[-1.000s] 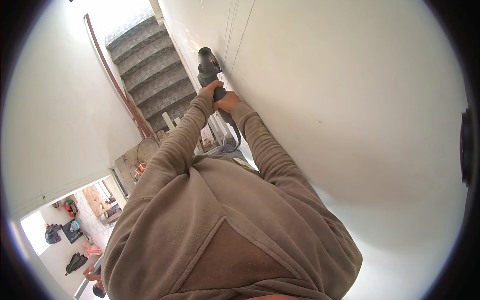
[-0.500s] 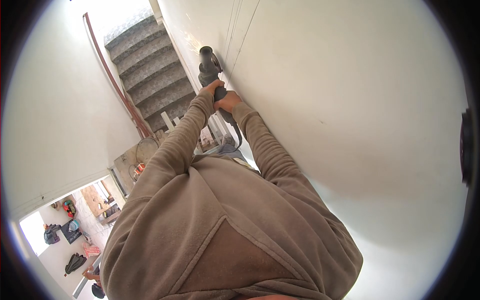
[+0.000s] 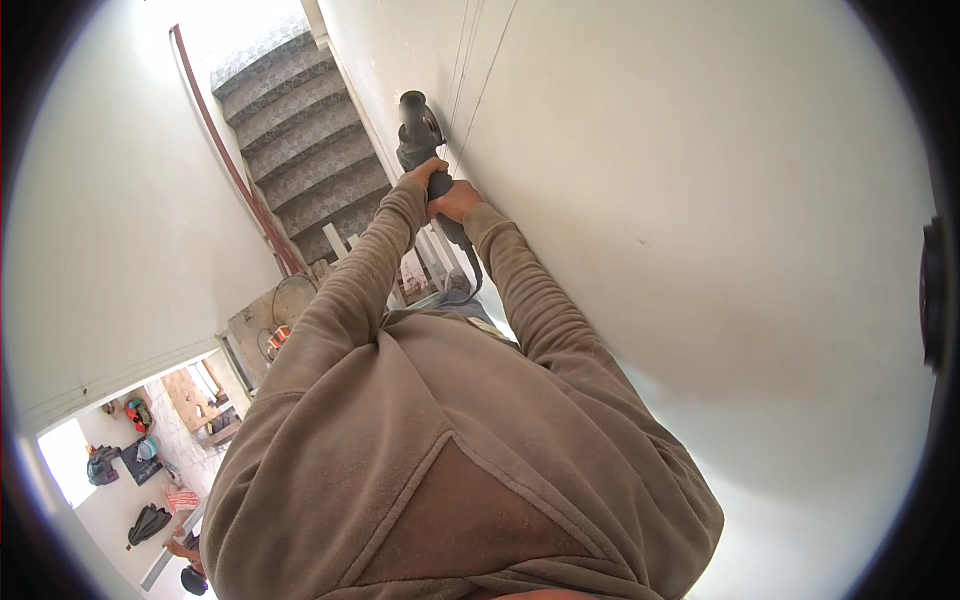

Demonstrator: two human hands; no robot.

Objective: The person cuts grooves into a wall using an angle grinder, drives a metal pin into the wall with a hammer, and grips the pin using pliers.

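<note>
Both of my arms stretch forward in brown sleeves to a dark angle grinder (image 3: 415,143) held against the white wall (image 3: 640,180). My left hand (image 3: 427,172) is closed around the grinder's body, just behind its head. Farther back, my right hand (image 3: 456,201) is wrapped around the rear handle. The grinder's disc (image 3: 434,122) faces the wall, close to several thin lines running along it; whether it touches the surface I cannot tell. A black power cord (image 3: 477,272) hangs from the rear of the tool.
Patterned stone stairs (image 3: 300,140) rise ahead on the left, with a long reddish-brown rail (image 3: 215,125) beside them. White bars (image 3: 437,262) stand below my arms. Through an opening at lower left are bags (image 3: 103,465) and another person's arm (image 3: 183,549).
The sparks that sprayed from the grinder's head onto the wall are no longer plainly visible. My hands and the tool hold nearly the same place. The other person at lower left has shifted slightly.
</note>
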